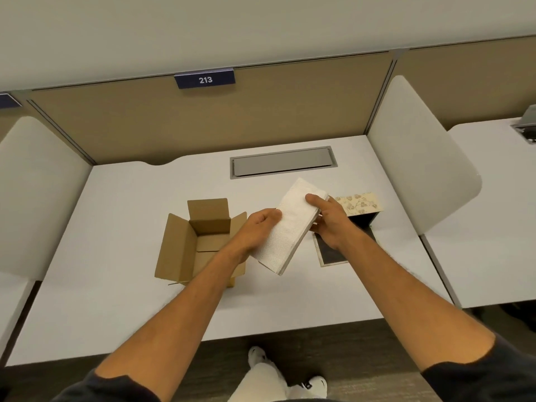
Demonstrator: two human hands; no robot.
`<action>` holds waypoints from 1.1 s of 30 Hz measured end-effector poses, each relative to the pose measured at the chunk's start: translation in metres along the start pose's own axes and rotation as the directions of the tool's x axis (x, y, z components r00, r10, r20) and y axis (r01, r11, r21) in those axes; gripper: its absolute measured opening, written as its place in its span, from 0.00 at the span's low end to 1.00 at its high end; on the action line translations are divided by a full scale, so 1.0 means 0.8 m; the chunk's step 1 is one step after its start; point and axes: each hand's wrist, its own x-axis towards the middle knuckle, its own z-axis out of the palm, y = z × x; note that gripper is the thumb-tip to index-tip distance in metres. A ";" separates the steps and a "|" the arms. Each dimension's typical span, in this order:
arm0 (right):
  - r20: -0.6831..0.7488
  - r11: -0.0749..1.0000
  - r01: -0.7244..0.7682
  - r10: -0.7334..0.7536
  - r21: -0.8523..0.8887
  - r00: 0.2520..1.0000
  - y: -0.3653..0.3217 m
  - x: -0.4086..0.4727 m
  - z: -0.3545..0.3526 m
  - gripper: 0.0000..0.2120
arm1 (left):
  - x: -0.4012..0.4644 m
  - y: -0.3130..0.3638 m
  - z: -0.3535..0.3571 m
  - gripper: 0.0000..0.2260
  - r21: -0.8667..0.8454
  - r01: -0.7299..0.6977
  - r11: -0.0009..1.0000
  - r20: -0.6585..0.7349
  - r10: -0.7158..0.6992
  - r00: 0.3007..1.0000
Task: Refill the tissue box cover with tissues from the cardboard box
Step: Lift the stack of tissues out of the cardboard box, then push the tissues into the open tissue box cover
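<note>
White tissue stack (287, 227) held tilted above the worktop, open brown cardboard box (197, 245) to its left, floral tissue box cover (361, 203) lying open to its right

Both forearms extended, left hand (262, 224) and right hand (329, 220) gripping.

1. Bright, even light from overhead; the white table (121, 256) shows no glare.
2. Shadows are soft and faint, beside the cardboard box (200, 242).
3. Wide-angle lens bends the straight edges near the borders.
4. Slightly soft detail throughout.
</note>
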 end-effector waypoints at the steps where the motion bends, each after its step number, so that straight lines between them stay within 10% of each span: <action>1: -0.025 1.000 0.006 -0.005 0.027 1.000 -0.001 0.003 -0.004 0.26 | 0.003 0.000 0.001 0.11 -0.031 0.016 0.999 0.003 -0.016 1.000; 12: -0.278 0.958 0.119 -0.043 0.262 0.960 0.004 0.029 -0.073 0.27 | 0.065 -0.057 0.021 0.17 -0.322 0.171 0.931 0.173 -0.120 0.978; 19: -0.311 0.956 0.123 -0.035 0.268 0.950 0.000 0.045 -0.134 0.21 | 0.121 -0.067 0.064 0.21 -0.487 0.240 0.840 0.016 -0.266 0.964; 28: -0.266 0.993 -0.115 0.100 -0.040 0.959 0.000 0.078 -0.232 0.18 | 0.175 -0.099 0.127 0.26 -0.493 0.305 0.815 -0.119 -0.411 0.904; 33: -0.279 0.956 -0.223 0.165 -0.189 0.946 0.006 0.104 -0.280 0.12 | 0.190 -0.115 0.174 0.14 -0.422 0.325 0.846 -0.188 -0.432 0.882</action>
